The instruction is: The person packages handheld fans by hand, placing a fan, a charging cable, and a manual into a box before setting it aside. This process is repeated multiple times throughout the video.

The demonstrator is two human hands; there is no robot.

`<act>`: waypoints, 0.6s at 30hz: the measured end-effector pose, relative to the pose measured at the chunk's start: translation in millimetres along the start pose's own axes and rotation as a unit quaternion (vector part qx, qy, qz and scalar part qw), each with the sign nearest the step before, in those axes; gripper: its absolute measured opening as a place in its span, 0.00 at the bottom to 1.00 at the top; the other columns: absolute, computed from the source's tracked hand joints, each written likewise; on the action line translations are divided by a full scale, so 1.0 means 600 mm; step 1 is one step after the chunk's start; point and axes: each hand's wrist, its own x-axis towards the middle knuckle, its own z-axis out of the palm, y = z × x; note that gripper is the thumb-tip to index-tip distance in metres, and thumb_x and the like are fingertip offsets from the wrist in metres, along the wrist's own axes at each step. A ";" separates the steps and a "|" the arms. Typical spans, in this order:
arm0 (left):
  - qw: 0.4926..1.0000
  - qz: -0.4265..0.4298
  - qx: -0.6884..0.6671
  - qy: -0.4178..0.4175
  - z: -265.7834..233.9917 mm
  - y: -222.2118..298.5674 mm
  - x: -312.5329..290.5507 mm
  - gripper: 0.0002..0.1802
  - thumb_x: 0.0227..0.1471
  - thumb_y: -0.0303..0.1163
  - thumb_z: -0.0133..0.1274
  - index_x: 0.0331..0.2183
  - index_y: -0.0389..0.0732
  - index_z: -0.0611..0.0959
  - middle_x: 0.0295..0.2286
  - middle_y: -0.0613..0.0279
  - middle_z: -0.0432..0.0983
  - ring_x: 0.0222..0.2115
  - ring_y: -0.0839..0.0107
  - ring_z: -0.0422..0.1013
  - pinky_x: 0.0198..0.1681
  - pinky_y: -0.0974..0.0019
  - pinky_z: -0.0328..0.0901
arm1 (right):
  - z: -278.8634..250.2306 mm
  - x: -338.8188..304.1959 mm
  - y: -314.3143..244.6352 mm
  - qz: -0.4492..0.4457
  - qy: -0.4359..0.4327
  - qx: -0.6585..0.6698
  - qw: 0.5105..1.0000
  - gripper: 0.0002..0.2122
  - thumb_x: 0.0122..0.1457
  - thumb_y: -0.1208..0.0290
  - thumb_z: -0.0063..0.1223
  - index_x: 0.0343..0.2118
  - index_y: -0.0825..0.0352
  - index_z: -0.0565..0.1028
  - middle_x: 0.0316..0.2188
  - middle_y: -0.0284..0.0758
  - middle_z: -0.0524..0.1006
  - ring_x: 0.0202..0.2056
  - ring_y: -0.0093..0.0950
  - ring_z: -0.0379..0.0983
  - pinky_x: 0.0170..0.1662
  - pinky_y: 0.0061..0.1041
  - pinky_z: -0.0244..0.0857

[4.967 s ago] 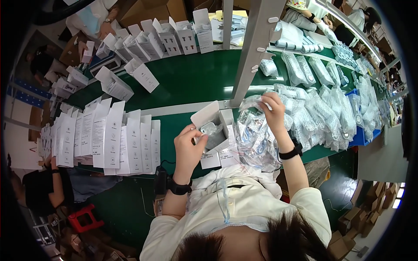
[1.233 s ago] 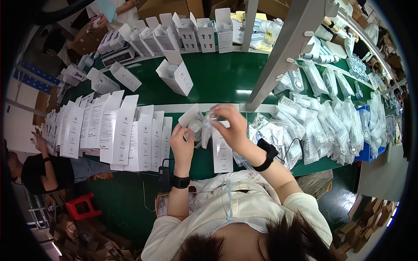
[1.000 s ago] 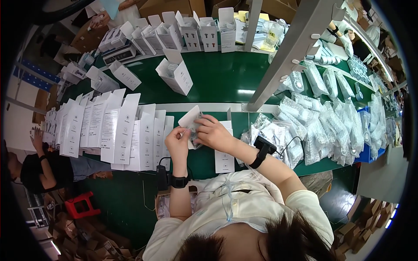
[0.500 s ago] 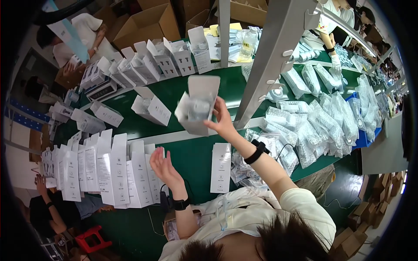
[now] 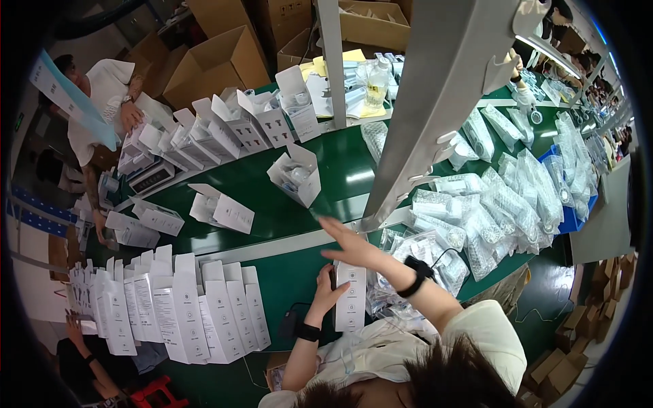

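My left hand [image 5: 328, 291] is closed around the left side of a white box [image 5: 351, 299], its thumb on the printed face. This narrow box stands near the table's front edge. Over the box's far end, my right hand [image 5: 348, 243] reaches leftward, empty, with its fingers stretched out. Beyond it, an open white carton [image 5: 296, 175] with clear-wrapped contents sits tilted on the green surface, its flap up. To the right of my hands lies a heap of small clear plastic bags [image 5: 418, 268].
A row of white boxes [image 5: 183, 316] stands at left. Bubble-wrapped packs [image 5: 503, 194] pile up at right beside a blue bin [image 5: 578, 211]. A grey metal post [image 5: 422, 115] rises just past my right hand. Filled cartons [image 5: 248, 122] line the far side; a co-worker [image 5: 102, 102] stands far left.
My right hand has let go of the open carton, now standing on the far green surface, and come back nearer. My left hand has moved right and taken hold of the narrow white box.
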 end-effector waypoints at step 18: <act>0.914 -0.041 -0.392 -0.094 -0.082 0.037 -0.030 0.20 0.46 0.28 0.51 0.43 0.38 0.67 0.49 0.59 0.55 0.49 0.67 0.56 0.51 0.64 0.52 | -0.258 0.181 0.372 0.301 0.150 -0.305 0.891 0.37 0.43 0.66 0.56 0.56 0.65 0.49 0.40 0.51 0.69 0.38 0.46 0.68 0.42 0.37 0.62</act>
